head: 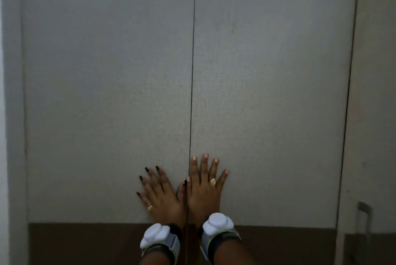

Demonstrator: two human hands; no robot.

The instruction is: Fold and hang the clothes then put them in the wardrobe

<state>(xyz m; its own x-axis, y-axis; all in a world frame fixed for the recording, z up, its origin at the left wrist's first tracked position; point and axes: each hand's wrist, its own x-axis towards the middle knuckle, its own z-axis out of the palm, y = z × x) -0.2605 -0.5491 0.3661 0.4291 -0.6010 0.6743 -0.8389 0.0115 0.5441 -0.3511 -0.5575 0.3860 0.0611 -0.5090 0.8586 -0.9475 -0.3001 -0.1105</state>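
Pressing on the wardrobe (278,50), lower middle of frame | left hand (160,195) flat, fingers spread, holding nothing | right hand (205,185) same, just across the seam (192,71) | doors (107,93) look shut, no clothes in view | guessing basically done, can't confirm

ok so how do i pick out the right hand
Two grey doors meet at a dark seam. Low down, just right of it, the right hand lies flat on the door. Its nails are pale pink, while the left hand has black nails.
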